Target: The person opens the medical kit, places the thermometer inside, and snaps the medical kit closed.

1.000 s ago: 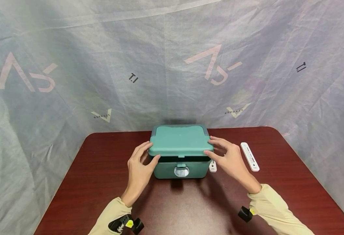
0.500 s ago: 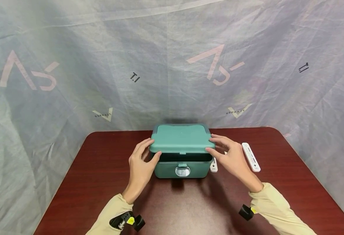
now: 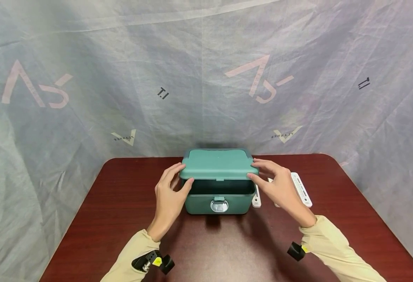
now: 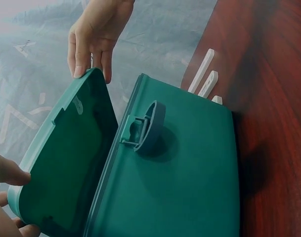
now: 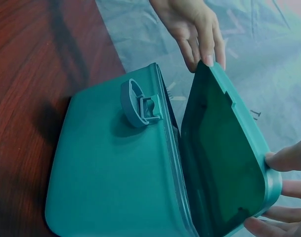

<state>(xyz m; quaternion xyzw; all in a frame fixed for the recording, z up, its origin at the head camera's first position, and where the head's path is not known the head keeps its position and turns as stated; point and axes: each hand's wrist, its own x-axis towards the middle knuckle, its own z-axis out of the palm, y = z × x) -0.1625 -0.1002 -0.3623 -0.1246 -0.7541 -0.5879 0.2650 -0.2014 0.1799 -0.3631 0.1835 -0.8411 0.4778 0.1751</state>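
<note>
A teal storage box stands on the table with its lid tilted up, the front edge raised off the body. My left hand grips the lid's left front corner, thumb in front and fingers along the side. At the opposite corner my right hand holds the lid in the same way. A clear latch hangs on the box's front wall; from the right wrist view the latch juts outward. Inside the box it is dark, so its contents cannot be told.
White strips lie right of the box: one printed strip is mostly visible, another strip is partly behind the box, and a third is largely hidden by my right hand. A grey printed cloth hangs behind the dark red table.
The lid's front edge has risen with both hands, widening the dark gap above the box body. The body has stayed in place.
</note>
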